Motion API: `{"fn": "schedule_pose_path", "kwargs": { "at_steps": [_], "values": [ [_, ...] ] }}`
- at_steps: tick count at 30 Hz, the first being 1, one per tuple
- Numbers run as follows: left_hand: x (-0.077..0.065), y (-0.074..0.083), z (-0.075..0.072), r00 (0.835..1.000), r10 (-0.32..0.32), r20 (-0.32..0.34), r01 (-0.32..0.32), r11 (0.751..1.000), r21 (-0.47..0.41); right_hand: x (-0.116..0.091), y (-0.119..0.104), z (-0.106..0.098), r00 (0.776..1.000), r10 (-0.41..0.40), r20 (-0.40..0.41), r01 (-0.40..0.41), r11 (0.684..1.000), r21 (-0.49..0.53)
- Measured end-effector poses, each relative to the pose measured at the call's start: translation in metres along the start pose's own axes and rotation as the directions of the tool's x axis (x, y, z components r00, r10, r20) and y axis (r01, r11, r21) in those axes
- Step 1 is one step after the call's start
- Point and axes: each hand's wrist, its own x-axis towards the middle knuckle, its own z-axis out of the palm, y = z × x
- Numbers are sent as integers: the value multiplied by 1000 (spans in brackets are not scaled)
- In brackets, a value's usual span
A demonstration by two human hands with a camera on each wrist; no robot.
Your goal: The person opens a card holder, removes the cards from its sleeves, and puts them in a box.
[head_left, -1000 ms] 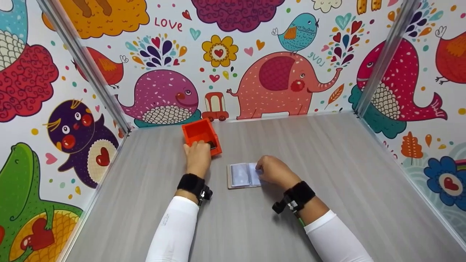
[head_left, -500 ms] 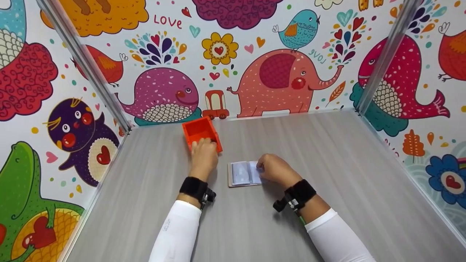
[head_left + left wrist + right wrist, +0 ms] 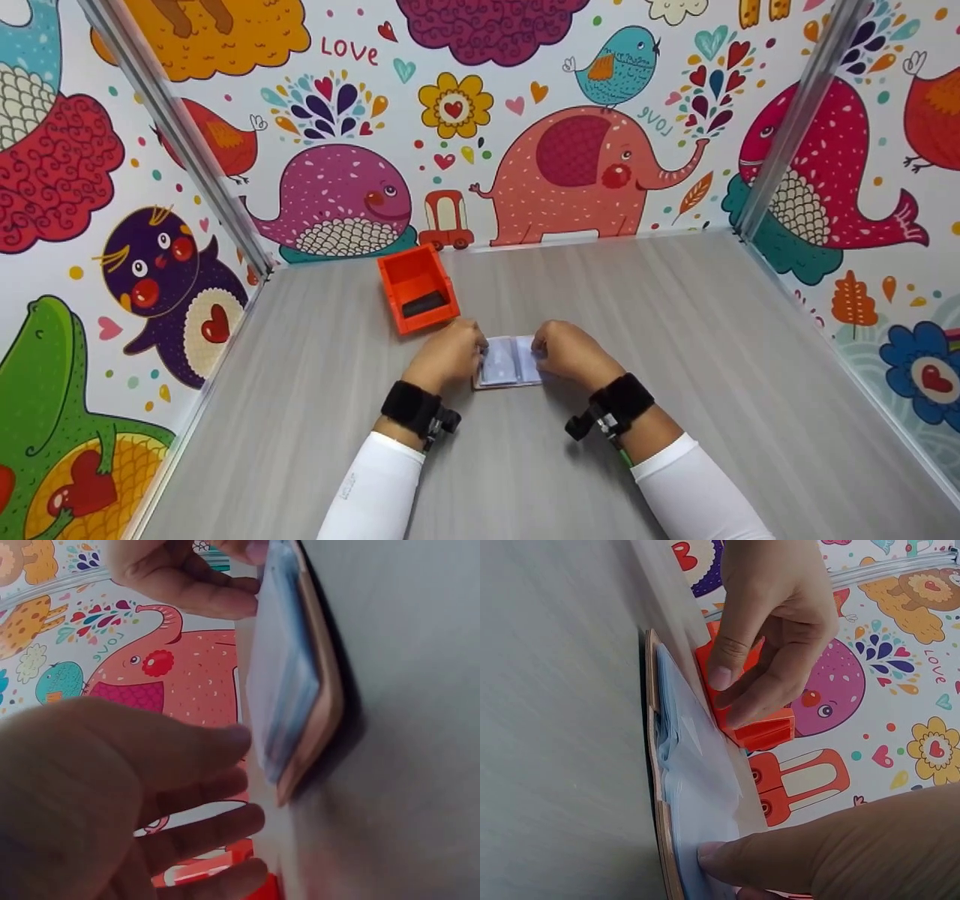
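A small card holder (image 3: 498,361) lies spread on the table, with clear plastic sleeves inside a tan cover. My right hand (image 3: 574,352) holds its right side; in the right wrist view the thumb (image 3: 716,855) presses on a sleeve page, and the fingers behind are mostly hidden. At the left edge is my left hand (image 3: 448,352). Its fingers (image 3: 225,829) are loosely extended, with a small gap to the cover in the left wrist view, and nothing shows between them. A dark, oblong object (image 3: 424,304) lies in the orange bin (image 3: 409,262) behind that hand.
The grey wood-grain table (image 3: 315,420) meets a back wall (image 3: 450,172) printed with cartoon animals. Similar printed panels stand at left and right, joined by metal corner posts (image 3: 780,142). The orange bin stands near the back wall, left of centre.
My left hand has come out of the orange bin and moved right and nearer, to the card holder's left edge. The dark object is now in plain sight. My right hand stays on the holder.
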Motion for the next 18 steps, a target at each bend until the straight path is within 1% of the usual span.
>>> {"fn": "schedule_pose_path", "kwargs": {
  "at_steps": [3, 10, 12, 18],
  "values": [
    [-1, 2, 1, 999, -15, 33, 15, 1000, -16, -1, 0, 0, 1000, 10, -2, -10, 1000, 5],
    [-3, 3, 1, 998, -26, 49, 27, 999, -25, 0, -1, 0, 1000, 10, -17, -10, 1000, 14],
    [-3, 3, 1, 998, -29, 52, 30, 999, -27, 0, 0, 0, 1000, -5, -19, 5, 1000, 9],
    [-3, 4, 3, 998, -48, 35, 50, 997, -56, -1, 1, 0, 1000, -12, -17, 12, 1000, 1]
  ]
}}
